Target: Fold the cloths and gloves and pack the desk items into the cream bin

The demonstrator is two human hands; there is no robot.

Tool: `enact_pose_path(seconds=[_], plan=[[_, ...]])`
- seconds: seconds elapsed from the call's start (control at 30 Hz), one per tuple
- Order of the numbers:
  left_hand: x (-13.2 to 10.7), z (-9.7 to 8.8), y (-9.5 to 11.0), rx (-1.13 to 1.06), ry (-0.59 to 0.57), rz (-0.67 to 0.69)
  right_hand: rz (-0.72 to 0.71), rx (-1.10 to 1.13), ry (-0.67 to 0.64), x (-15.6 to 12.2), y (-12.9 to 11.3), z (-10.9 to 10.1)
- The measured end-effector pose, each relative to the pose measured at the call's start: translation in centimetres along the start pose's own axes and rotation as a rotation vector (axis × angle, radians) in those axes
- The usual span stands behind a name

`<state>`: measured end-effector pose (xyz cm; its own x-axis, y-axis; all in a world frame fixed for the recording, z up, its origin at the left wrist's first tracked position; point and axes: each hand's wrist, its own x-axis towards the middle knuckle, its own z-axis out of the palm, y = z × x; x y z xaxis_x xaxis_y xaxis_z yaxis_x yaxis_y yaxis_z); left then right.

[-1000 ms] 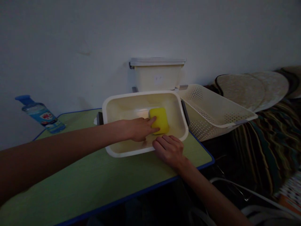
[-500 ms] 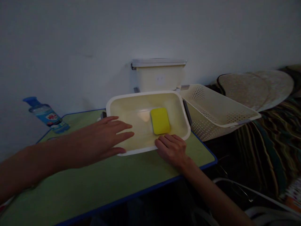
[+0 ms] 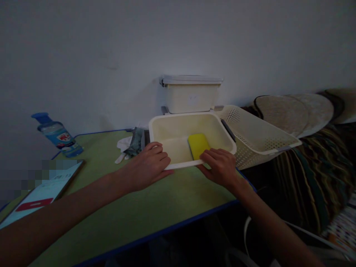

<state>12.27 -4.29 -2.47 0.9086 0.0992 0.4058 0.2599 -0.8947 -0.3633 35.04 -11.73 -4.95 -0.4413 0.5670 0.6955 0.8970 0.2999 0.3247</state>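
Observation:
A cream plastic bin [image 3: 175,150] with a white rim tilts toward me over the green table. Inside it, toward the right, lies a yellow sponge [image 3: 198,145]. My left hand [image 3: 148,165] is closed over the near-left corner of the rim, fingers inside and thumb beneath. My right hand [image 3: 221,165] grips the near-right part of the rim, its fingers curled over the edge beside the sponge and its thumb under it.
Behind the bin stands a lidded cream box [image 3: 191,97]. A perforated laundry basket [image 3: 256,133] is at the right, near a striped cover [image 3: 314,174]. On the green table [image 3: 133,218] are a blue bottle [image 3: 61,137], a tablet [image 3: 47,193] and a crumpled cloth [image 3: 126,144].
My left hand has gone from spread fingers over the bin to a hold on its near-left rim. The bin has shifted right in view. Cloth and tablet have come into sight.

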Motion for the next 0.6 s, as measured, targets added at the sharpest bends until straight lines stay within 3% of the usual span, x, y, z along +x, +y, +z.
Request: enact_pose_path(seconds=[0.13,0.37,0.6], plan=[[1.2,0.9,-0.4,-0.038,0.033,-0.023,0.051,0.037,-0.112,0.7,1.7,0.3],[3.3,2.0,-1.7,-0.118,-0.008,-0.135,0.125,0.085,-0.216,2.1,4.2,1.2],[3.9,2.7,-2.0,-0.124,-0.004,-0.148,0.143,0.107,-0.264,2.5,4.8,1.4]])
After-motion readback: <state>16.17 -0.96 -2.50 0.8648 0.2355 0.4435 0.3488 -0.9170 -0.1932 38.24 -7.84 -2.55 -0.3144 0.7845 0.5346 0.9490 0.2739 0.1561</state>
